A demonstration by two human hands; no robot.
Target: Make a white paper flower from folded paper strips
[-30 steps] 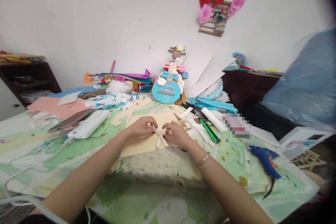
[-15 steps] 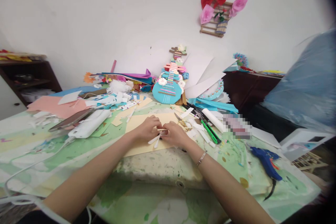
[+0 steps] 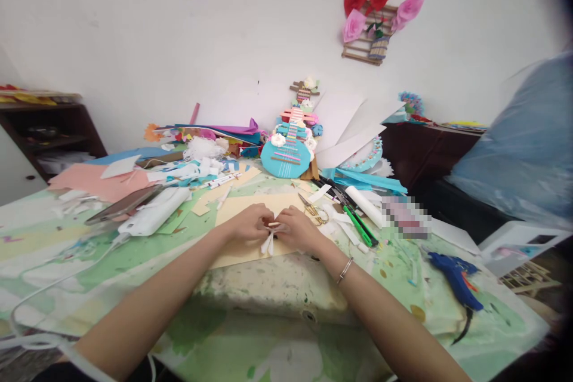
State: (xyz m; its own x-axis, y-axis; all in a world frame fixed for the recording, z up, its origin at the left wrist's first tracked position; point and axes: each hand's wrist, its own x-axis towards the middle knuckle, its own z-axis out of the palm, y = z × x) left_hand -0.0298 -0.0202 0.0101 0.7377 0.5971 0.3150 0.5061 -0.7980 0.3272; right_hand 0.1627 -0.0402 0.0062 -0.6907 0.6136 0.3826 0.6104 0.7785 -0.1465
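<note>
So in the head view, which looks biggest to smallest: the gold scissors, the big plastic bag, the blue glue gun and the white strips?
1. Plastic bag, running off the edge
2. Blue glue gun
3. Gold scissors
4. White strips, though part is covered, so only the showing bit is ranked

Draped in a stained green and white cloth: one desk. Bears a yellow sheet at the near middle, scissors by its right edge, then a green cutter just in front of a white roll. Farther right, holds a blue glue gun. On the left, carries a pink sheet and a white device with its cord. At the back, supports a blue lute, standing, with scraps heaped to its left.
</note>
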